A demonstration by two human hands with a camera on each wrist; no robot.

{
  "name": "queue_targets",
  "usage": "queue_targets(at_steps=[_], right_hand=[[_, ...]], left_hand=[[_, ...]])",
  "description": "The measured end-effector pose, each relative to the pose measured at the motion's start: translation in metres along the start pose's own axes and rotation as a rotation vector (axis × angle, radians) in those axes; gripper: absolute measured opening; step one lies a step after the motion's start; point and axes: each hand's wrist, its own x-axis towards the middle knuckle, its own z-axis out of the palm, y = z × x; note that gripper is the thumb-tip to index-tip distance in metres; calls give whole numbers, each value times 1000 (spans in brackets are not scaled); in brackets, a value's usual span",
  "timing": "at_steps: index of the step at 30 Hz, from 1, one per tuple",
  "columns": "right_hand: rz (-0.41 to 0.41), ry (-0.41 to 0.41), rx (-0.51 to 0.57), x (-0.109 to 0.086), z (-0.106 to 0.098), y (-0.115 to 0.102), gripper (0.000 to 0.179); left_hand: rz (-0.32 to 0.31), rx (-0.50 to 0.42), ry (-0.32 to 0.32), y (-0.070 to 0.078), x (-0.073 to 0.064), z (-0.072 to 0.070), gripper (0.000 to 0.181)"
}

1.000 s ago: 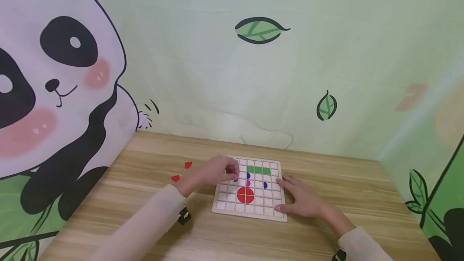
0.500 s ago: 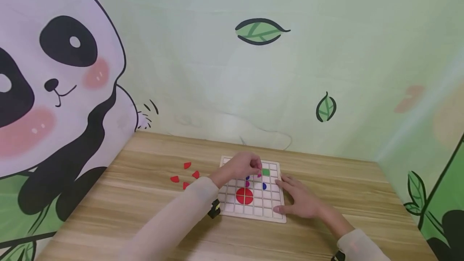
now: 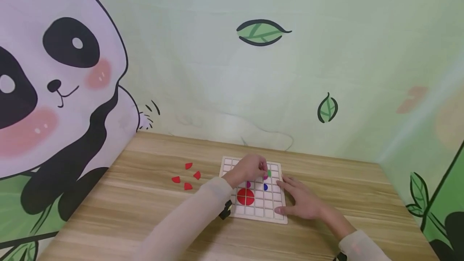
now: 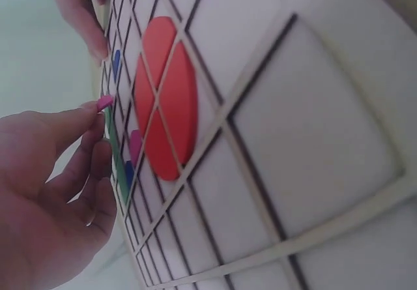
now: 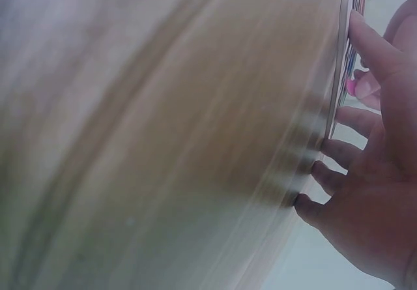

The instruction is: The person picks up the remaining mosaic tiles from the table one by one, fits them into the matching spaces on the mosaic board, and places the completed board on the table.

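Note:
A white square board (image 3: pixel 239 214) with a raised grid lies on the table. My left hand (image 3: pixel 250 168) reaches over its upper part and pinches a small magenta piece (image 4: pixel 105 102) between thumb and finger, just by the green strip (image 4: pixel 115 148). My right hand (image 3: pixel 303 201) rests along the board's right edge, thumb and fingers spread. Red quarter pieces form a circle (image 3: pixel 245 197) on the grid. Above that circle sits another magenta piece (image 3: pixel 248 185). A blue half-round piece (image 3: pixel 266 187) lies farther right; a second blue piece (image 4: pixel 129 171) shows in the left wrist view.
Several loose red quarter pieces, one of them a red piece (image 3: pixel 188 186), lie left of the board on the wood-grain table (image 3: pixel 308 241). Behind the table hangs a green backdrop (image 3: pixel 203 71) with a printed panda (image 3: pixel 72 92) and leaves.
My left hand has moved right across the board with the magenta piece, from the left columns to the green pieces. It now covers part of the green strip. My right hand has stayed put.

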Motion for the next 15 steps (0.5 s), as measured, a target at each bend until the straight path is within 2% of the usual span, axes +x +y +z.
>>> queue_targets(at_steps=[6,15], right_hand=[[-5,-3,4,-1,-1,0,97],[2,-6,3,0,2,0,96]], left_hand=[[17,47,-8,-2,2,5,5],[45,47,-52,-4,2,8,6]])
